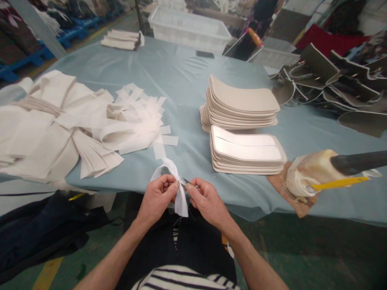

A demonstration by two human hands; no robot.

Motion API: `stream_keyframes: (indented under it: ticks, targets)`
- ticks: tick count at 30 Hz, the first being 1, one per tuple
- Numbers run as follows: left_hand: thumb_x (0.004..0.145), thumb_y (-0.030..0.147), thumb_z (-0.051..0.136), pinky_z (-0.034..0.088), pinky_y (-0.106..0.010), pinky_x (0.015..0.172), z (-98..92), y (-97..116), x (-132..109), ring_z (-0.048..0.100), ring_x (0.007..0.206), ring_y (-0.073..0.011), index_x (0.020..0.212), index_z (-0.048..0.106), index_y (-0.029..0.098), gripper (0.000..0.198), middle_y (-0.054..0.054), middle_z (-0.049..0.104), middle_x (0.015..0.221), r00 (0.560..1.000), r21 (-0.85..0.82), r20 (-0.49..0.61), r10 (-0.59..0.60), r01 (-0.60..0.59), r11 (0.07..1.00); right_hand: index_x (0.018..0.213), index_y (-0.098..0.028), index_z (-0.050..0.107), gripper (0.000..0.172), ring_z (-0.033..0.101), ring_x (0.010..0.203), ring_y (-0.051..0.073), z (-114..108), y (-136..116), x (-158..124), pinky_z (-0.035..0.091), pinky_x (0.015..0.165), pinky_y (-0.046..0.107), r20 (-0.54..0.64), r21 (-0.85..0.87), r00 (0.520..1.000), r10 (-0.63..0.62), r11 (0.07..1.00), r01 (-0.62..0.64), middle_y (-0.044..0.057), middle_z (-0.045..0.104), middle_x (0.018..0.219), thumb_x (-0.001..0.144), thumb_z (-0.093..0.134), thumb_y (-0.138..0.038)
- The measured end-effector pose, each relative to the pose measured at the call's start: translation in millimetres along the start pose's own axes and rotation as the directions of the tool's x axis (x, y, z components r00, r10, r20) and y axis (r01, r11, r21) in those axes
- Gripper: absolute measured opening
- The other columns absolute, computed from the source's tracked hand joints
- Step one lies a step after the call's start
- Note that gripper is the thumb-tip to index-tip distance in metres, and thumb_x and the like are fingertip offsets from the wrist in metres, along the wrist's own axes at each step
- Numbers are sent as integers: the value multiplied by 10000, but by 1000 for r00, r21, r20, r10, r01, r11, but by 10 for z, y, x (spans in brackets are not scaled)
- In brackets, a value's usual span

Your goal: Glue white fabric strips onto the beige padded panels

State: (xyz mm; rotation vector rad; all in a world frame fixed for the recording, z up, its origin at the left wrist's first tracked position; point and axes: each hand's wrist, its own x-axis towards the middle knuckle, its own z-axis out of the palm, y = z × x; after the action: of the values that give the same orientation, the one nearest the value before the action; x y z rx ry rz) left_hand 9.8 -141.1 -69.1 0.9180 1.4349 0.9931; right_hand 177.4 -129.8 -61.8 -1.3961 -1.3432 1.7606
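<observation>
My left hand (159, 197) pinches a white fabric strip (181, 203) where it is gathered, at the table's front edge. Close beside it, my right hand (205, 197) is closed on a small dark pointed tool, its tip (185, 181) touching the gathered spot; most of it is hidden by the fingers. Dark threads hang below. Behind the hands, the strip runs up to a heap of loose white strips (136, 129). Right of the hands stand a stack of beige panels (244, 96) and a nearer stack topped by a white-faced panel (248, 147).
Cream fabric pieces (39, 121) cover the table's left. A glue-smeared pot (311, 173) with a yellow-handled brush (341, 184) stands at right. Dark curved pieces (329, 80) are piled behind it. A phone (204, 54) and white crate (190, 28) are at the back.
</observation>
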Motion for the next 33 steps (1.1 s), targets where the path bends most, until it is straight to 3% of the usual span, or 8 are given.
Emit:
stream_keyframes:
  ticks: [6,14,16,19,22,24,29,33]
  targets:
    - [770,511,715,415,-197,508,-36,-60,13,488,526,-94,781,641,174,346,43,539,585,998,29,5,59,-59,998,795,-223,489,366,316,498,86,35,43,41,247,470,219,-2,-29,999,-41,999,41,-96,390,550,945,561,-549]
    - [825,470,683,410,-206,544,-122,-163,46,483,568,-100,767,625,177,304,35,540,620,996,119,18,88,-90,989,762,-216,511,312,373,591,106,81,93,75,267,558,244,-76,-332,981,-179,932,144,-68,416,609,992,524,-427]
    - [821,464,686,399,-203,537,-131,-180,33,471,562,-97,756,624,176,301,38,531,613,996,128,20,86,-88,988,744,-216,496,326,362,587,103,87,115,77,259,548,242,-53,-282,987,-155,950,134,-68,409,609,983,536,-434]
    - [815,476,688,382,-203,514,-120,-177,17,460,530,-95,740,612,180,315,45,520,576,997,94,26,68,-70,993,772,-231,455,374,302,523,87,143,192,86,232,496,229,44,23,997,-57,998,56,-94,368,576,959,557,-538]
    - [799,488,681,395,-213,508,-101,-155,21,480,511,-103,729,593,187,322,41,539,565,998,49,23,57,-58,997,802,-247,417,456,235,468,72,233,287,104,203,457,219,81,287,997,-8,958,-16,-127,321,537,899,594,-656]
    - [790,477,672,405,-223,515,-93,-149,22,495,520,-110,729,598,188,304,33,558,581,997,86,7,83,-83,993,799,-246,418,469,242,468,71,265,328,110,208,454,217,25,287,1000,-7,958,0,-125,328,539,887,598,-670]
    - [796,394,631,403,-233,555,-94,-174,-15,519,556,-115,701,625,184,231,17,588,605,981,356,-43,188,-161,921,765,-216,491,357,346,546,84,202,362,97,262,496,217,-58,-47,996,-70,997,68,-79,425,599,953,580,-506]
    - [744,408,683,376,-224,519,-87,-167,-9,481,529,-107,682,600,187,244,35,541,568,996,176,-34,81,-74,982,781,-227,465,382,293,502,75,218,420,118,231,468,217,-21,145,996,-84,986,87,-101,382,566,949,596,-545]
